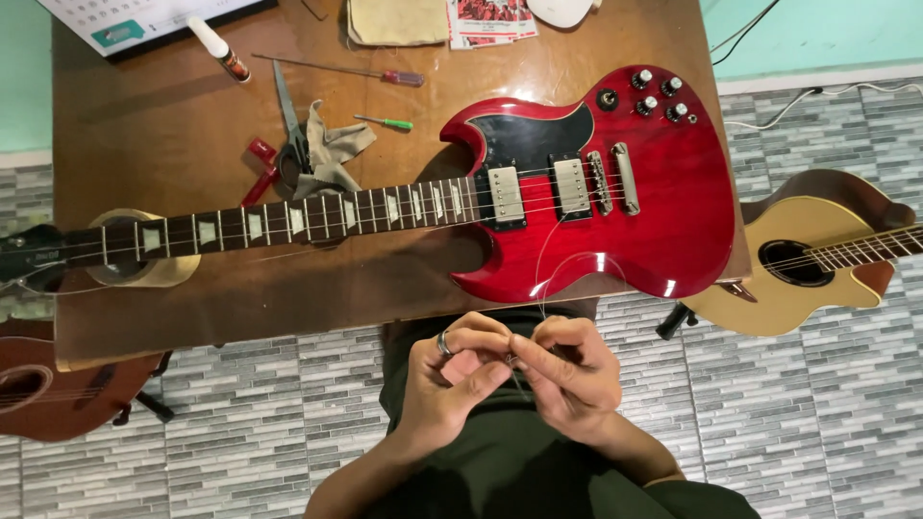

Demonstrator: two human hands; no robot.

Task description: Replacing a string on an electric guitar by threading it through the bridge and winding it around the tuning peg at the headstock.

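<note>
**Both hands pinched on a thin guitar string, below the table edge**

Head view:
- Left hand and right hand were together over the lap, fingertips meeting. Both were curled narrow, pinching a thin, pale wire guitar string between them. Silver ring on a left-hand finger.
- The string looped up from the fingers in a faint arc across the lower body of the glossy red solid-body electric guitar. Where its far end went, I couldn't tell.
- The red guitar lay flat on the brown wooden table, body to the right, neck to the left, headstock end resting on a roll of tan tape.
- Behind the neck: grey-handled scissors, a crumpled grey rag touching them, a small green-handled screwdriver, and a longer red-handled screwdriver further back.
- A white tube with a dark cap sat near the far left corner.
- On the grey tiled floor: a pale-topped acoustic guitar at right and a brown acoustic guitar at left.
</note>
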